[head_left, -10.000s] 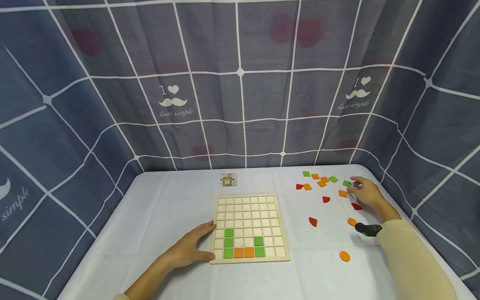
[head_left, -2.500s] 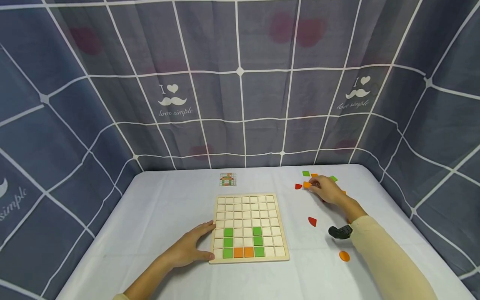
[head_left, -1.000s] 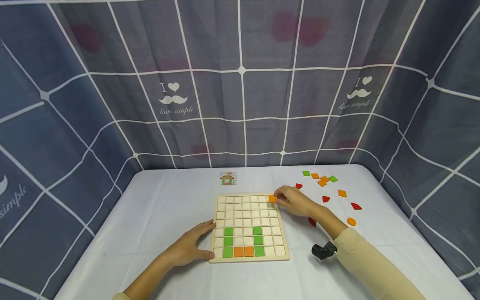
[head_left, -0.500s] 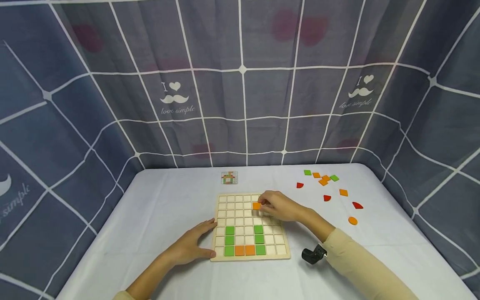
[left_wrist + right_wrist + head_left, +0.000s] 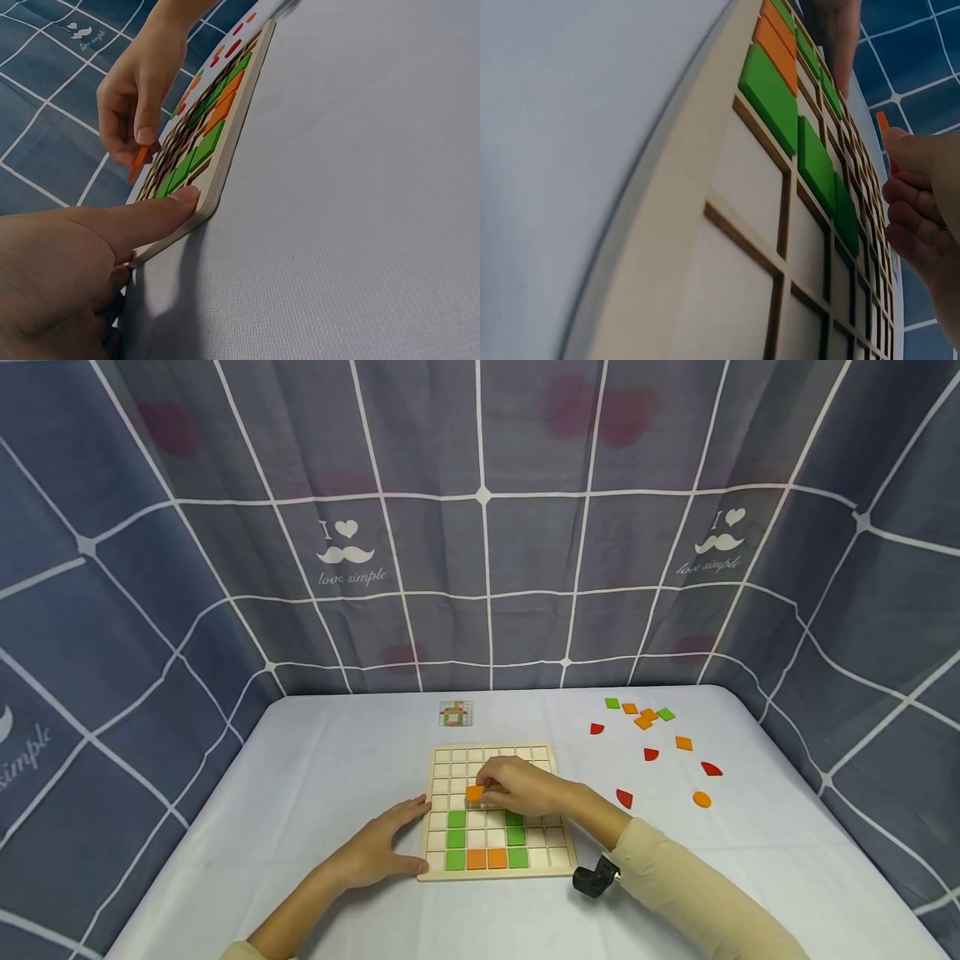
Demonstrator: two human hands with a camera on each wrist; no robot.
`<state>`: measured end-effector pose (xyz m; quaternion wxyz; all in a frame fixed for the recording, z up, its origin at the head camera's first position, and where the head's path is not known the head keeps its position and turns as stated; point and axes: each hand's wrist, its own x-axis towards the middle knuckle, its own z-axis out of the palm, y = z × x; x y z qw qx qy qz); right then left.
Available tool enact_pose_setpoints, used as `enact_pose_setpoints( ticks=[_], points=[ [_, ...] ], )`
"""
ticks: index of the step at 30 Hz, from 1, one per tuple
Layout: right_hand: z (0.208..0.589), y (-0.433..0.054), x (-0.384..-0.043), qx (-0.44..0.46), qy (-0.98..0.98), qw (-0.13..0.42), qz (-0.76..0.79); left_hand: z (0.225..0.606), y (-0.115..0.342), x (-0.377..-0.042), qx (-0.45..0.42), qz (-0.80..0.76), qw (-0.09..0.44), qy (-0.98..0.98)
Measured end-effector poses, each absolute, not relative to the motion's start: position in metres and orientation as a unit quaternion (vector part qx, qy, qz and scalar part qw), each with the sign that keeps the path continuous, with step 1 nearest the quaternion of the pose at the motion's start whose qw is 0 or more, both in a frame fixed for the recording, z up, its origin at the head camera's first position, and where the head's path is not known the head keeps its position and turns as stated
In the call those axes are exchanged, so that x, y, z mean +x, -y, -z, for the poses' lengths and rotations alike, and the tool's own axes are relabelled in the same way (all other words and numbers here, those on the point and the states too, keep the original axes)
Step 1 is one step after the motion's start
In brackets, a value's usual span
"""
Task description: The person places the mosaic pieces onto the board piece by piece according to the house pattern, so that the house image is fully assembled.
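Observation:
A wooden grid board (image 5: 576, 860) lies on the white table. Green square tiles (image 5: 456, 839) fill cells in two upright columns, joined at the near edge by two orange square tiles (image 5: 487, 859). My left hand (image 5: 371, 852) rests at the board's left edge, fingers extended; in the left wrist view its thumb (image 5: 161, 217) lies on the near corner of the frame. Over the middle of the board my right hand (image 5: 525, 787) pinches another orange square tile (image 5: 474, 793) between thumb and fingers. The right wrist view shows that orange tile (image 5: 883, 121) edge-on, raised above the grid.
Beyond the board lies a small pattern card (image 5: 456, 713). Loose pieces are scattered at the right: orange squares (image 5: 684, 743), green squares (image 5: 665, 714), red quarter-round pieces (image 5: 625, 798) and an orange disc (image 5: 702, 799). A checked curtain (image 5: 525, 552) encloses the table.
A third green tile now tops the right column. My right hand has picked up an orange tile from the loose pieces and carried it left over the board. The left hand stays put.

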<state>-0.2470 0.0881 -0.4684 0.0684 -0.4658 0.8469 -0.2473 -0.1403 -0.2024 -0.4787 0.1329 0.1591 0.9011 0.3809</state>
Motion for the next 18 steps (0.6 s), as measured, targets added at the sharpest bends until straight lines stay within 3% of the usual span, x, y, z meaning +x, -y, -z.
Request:
enact_pose_setpoints(
  ticks=[18],
  points=[
    [0.478,-0.062,-0.250,-0.474,-0.852,0.062,0.214,0.479,0.203,-0.141,0.155,-0.387,0.139,-0.898]
  ],
)
